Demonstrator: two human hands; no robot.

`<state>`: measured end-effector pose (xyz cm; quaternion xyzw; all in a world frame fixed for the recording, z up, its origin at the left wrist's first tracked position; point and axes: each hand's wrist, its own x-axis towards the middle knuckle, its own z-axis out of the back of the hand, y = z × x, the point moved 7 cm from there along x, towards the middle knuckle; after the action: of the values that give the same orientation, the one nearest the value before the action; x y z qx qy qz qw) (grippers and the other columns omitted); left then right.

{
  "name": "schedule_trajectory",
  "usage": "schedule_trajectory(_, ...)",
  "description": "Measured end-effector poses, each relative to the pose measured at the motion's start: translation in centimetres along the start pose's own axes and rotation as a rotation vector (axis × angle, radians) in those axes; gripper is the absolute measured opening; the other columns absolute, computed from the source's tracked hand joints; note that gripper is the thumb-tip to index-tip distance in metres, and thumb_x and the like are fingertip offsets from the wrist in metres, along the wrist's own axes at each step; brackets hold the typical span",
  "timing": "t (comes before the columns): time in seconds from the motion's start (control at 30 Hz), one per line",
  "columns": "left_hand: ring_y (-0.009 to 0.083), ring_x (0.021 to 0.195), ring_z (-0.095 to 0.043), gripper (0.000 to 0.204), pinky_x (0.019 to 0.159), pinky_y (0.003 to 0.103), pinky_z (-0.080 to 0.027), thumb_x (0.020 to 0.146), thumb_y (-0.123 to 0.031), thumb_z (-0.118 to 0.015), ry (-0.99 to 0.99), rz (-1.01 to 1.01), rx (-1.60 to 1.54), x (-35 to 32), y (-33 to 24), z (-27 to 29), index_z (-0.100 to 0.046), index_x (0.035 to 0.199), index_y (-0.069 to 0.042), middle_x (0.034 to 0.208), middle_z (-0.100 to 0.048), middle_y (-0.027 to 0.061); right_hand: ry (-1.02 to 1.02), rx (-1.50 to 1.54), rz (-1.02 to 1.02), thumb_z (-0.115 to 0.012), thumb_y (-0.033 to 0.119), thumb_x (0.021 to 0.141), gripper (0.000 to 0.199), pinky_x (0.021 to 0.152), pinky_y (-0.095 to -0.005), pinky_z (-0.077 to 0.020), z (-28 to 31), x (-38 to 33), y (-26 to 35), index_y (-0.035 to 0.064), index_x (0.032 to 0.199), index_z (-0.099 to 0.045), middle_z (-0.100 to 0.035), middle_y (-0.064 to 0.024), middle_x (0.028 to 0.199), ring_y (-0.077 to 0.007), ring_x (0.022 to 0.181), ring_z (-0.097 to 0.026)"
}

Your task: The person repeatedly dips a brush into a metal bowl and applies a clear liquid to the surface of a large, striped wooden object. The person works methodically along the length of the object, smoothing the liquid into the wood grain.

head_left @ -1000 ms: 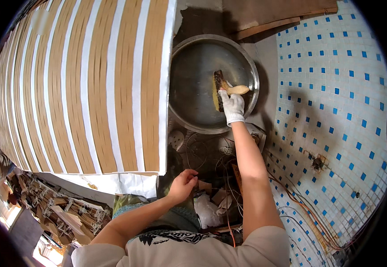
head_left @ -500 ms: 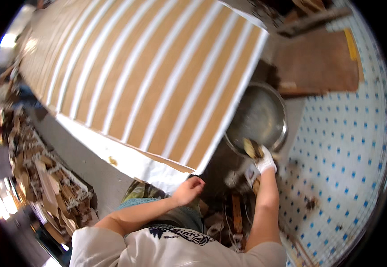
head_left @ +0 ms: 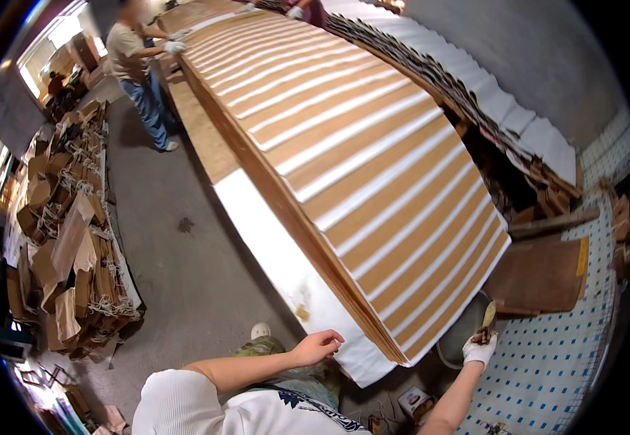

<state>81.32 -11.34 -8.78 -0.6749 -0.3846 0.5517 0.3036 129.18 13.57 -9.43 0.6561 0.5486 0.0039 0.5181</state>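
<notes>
My right hand (head_left: 479, 350), in a white glove, grips a brush (head_left: 489, 316) with a pale yellowish end and a dark brown, caked part near the fingers. It is held upward beside a round metal basin (head_left: 448, 346), partly hidden under the corner of a stack of brown sheets (head_left: 373, 239) with white stripes. The stack lies slanting away from me on a long table. My left hand (head_left: 318, 347) is bare, fingers loosely bent and apart with nothing in them, close to the white covering (head_left: 286, 268) along the stack's near left side.
At the far end a person (head_left: 134, 58) in white gloves touches the stack; another person's gloved hand (head_left: 295, 12) shows opposite. Bundled cardboard scraps (head_left: 76, 254) line the left floor. A brown board (head_left: 540, 275) leans at right by the blue-dotted surface (head_left: 547, 362). White sheets (head_left: 474, 94) lie behind.
My view has swung up and left, bringing the far end of the stack and the people into sight. The brush, earlier over the basin's near rim, is now raised at its right side.
</notes>
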Motion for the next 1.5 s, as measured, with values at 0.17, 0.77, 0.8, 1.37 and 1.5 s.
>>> schedule_trajectory(0.17,0.0119,0.080,-0.060,0.023,0.073,0.026,-0.050,0.097,-0.018,-0.056,-0.247,-0.143,-0.220,-8.2,-1.4,15.3,-0.059,0.113,-0.002,0.090,-0.065,0.0053,0.206,0.000,0.001,-0.066,0.030,0.087,0.020,0.052,-0.0244,-0.0439,-18.2,-7.8,-9.4,0.0112,0.088,-0.063,-0.066,-0.0022,0.080,-0.0145,0.064,-0.057)
schedule_trajectory(0.77,0.0322,0.101,-0.062,0.045,0.093,0.043,-0.049,0.098,-0.033,-0.044,-0.160,-0.515,-1.121,-14.0,-12.1,44.7,-0.052,0.126,0.000,0.109,-0.065,0.0188,0.343,-0.066,-0.132,-0.067,0.043,0.086,0.033,0.076,-0.0336,-0.0517,-51.6,-20.5,-47.4,0.0160,0.104,-0.060,-0.064,-0.0027,0.104,-0.0207,0.091,-0.060)
schedule_trajectory(0.8,0.0323,0.103,-0.062,0.045,0.095,0.042,-0.048,0.098,-0.034,-0.044,-0.121,-0.529,-1.160,-12.5,-15.4,46.2,-0.052,0.127,-0.001,0.110,-0.064,0.0186,0.334,-0.037,-0.123,-0.068,0.042,0.086,0.034,0.077,-0.0326,-0.0516,-50.6,-19.8,-48.1,0.0153,0.106,-0.060,-0.064,-0.0031,0.106,-0.0206,0.092,-0.060)
schedule_trajectory(1.37,0.0332,0.124,-0.049,0.051,0.104,0.046,-0.041,0.097,-0.036,-0.043,0.438,-0.182,-1.345,24.3,-32.3,49.3,-0.045,0.138,-0.006,0.137,-0.049,0.0191,0.085,0.046,-0.029,-0.059,0.042,0.094,0.049,0.092,-0.0379,-0.0530,-46.7,-21.9,-48.4,0.0088,0.129,-0.053,-0.056,-0.0079,0.130,-0.0252,0.111,-0.058)
schedule_trajectory(1.5,0.0318,0.127,-0.048,0.050,0.106,0.046,-0.039,0.099,-0.037,-0.043,0.741,-0.151,-1.280,22.5,-36.8,48.4,-0.042,0.142,-0.012,0.141,-0.046,0.0163,0.063,0.077,0.037,-0.062,0.036,0.093,0.034,0.068,-0.0330,-0.0582,-46.3,-22.1,-47.5,0.0091,0.113,-0.063,-0.067,-0.0066,0.107,-0.0215,0.082,-0.065)
